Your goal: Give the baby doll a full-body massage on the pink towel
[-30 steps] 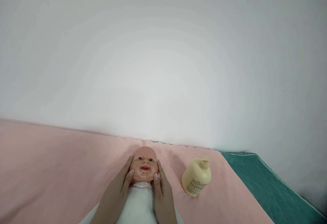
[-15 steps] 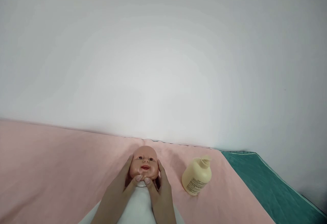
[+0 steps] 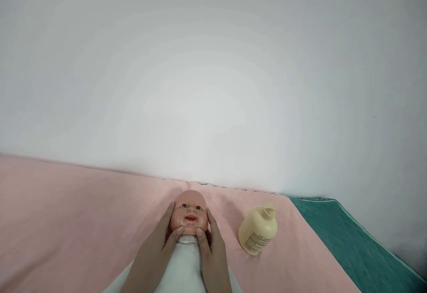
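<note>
A baby doll point(image 3: 189, 213) in white clothing point(image 3: 183, 268) lies face up, its bald head pointing away from me. My left hand point(image 3: 156, 250) cups the left side of the head, with the thumb resting on the chin. On the opposite cheek lies my right hand point(image 3: 214, 250), its thumb at the other side of the chin and its fingers along the side of the head. The head sits between both palms. To the right of my right hand stands a pale yellow pump bottle point(image 3: 257, 230) with printed text on it.
A pink cloth point(image 3: 83, 221) covers the surface under the doll and the bottle. Green quilted fabric point(image 3: 356, 239) shows at the right. Behind, a plain white wall point(image 3: 213, 83) rises along the surface's far edge.
My thumbs have slid apart, from the middle of the doll's chin outward to its sides. The doll and bottle stay in place.
</note>
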Available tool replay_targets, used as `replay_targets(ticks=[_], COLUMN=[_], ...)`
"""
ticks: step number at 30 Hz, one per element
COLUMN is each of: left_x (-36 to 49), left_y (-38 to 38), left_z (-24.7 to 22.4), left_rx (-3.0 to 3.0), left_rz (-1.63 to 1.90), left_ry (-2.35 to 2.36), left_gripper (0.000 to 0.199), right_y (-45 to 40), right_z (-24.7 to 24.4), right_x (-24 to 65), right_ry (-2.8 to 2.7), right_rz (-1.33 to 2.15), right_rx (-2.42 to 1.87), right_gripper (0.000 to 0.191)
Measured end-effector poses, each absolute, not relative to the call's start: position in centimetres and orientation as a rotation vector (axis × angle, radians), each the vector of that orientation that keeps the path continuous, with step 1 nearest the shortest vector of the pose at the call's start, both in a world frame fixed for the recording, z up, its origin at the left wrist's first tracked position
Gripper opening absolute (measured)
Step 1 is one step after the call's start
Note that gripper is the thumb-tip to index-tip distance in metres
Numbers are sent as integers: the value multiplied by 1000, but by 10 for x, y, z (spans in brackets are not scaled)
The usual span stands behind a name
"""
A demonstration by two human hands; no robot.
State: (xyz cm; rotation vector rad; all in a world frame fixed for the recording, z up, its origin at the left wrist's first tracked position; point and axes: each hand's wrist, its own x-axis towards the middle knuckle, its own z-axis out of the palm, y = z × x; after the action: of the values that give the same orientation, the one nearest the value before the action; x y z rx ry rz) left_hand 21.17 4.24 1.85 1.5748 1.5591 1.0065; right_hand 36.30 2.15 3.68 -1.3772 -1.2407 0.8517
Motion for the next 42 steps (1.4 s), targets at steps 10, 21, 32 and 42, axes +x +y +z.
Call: replay_targets(ticks=[10, 21, 32, 42], left_x=[215, 212, 213, 213], left_y=[49, 39, 38, 43], left_z=[9, 23, 27, 22], left_rx=[1496, 1472, 1494, 1571], left_rz=[1052, 1030, 1094, 1088], left_ry=[1534, 1479, 1515, 1535], left_gripper=[64, 71, 69, 62], right_y=[24, 25, 22, 22], right_z=[34, 33, 38, 39], right_x=[366, 362, 361, 365], right_ry=[-1257, -1174, -1172, -1209], right_rz=[823, 942, 885, 843], right_rx=[-1360, -1271, -1318, -1355], right_gripper=[72, 72, 62, 61])
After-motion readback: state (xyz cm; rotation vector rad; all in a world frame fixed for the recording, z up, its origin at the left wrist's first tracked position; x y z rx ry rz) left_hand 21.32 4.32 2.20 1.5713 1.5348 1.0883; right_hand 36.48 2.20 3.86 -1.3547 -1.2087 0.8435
